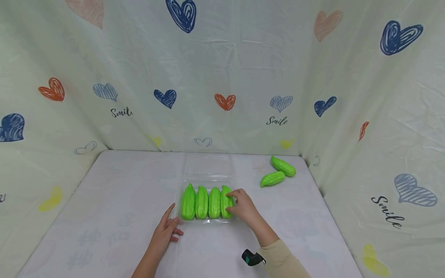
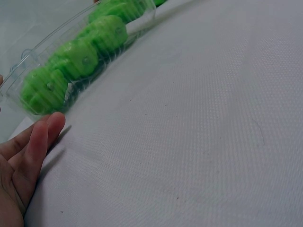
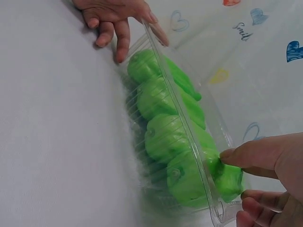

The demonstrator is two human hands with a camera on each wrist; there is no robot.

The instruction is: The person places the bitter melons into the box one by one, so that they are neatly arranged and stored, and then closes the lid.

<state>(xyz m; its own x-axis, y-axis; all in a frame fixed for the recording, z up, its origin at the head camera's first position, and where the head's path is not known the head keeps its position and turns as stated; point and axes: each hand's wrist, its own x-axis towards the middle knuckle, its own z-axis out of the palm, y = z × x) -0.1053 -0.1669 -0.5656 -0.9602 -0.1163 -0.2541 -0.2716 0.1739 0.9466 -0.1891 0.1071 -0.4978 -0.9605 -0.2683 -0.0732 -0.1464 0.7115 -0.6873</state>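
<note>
The right hand (image 1: 243, 206) has its fingers partly bent, thumb and fingertips pinching the rightmost green gourd (image 1: 225, 201). That gourd lies in the clear container (image 1: 205, 221), just beside three other gourds (image 1: 202, 202) (all four side by side). The left hand (image 1: 165, 228), fingers loosely spread, touches the container's near left corner. Two loose gourds (image 1: 273, 178) lie on the table (image 1: 132, 208), beyond the right hand.

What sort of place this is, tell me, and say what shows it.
Probably a makeshift booth for tabletop work, perhaps filming: a heart-printed curtain hangs behind and on both sides of a white table, which holds a clear tub of green vegetables.
</note>
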